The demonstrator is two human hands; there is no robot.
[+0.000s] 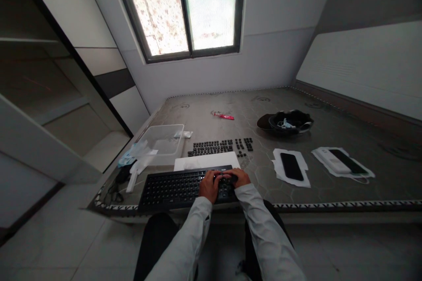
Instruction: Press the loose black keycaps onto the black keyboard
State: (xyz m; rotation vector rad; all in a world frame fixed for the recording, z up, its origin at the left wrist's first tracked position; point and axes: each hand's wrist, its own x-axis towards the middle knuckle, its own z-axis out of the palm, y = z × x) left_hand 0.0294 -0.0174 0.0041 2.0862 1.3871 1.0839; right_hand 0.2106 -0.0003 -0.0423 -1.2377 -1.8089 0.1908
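A black keyboard (pixel 169 189) is being handled at the near edge of a grey patterned surface (pixel 198 107), its right-hand section being covered partly by both hands. The left hand (pixel 209 185) is being held low over the keys with its fingers bent inward. The right hand (pixel 242 178) is being held just beside it, its fingers curled toward the left; whether anything small is being gripped by either hand cannot be told. Directly beyond the keyboard, a white sheet (pixel 211 160) is being partly overlapped by it, and farther back loose black keycaps (pixel 212 147) are being displayed in rows. To the left, a clear plastic container (pixel 166 158) is being flanked by crumpled clear plastic (pixel 141 151). To the right, a dark phone (pixel 292 167) is being bordered by white paper (pixel 306 180), and a white device (pixel 335 161) is lying on another white piece. Behind these, a dark cap (pixel 266 123) is resting with its opening upward, while a red item (pixel 224 117) is lying near the middle
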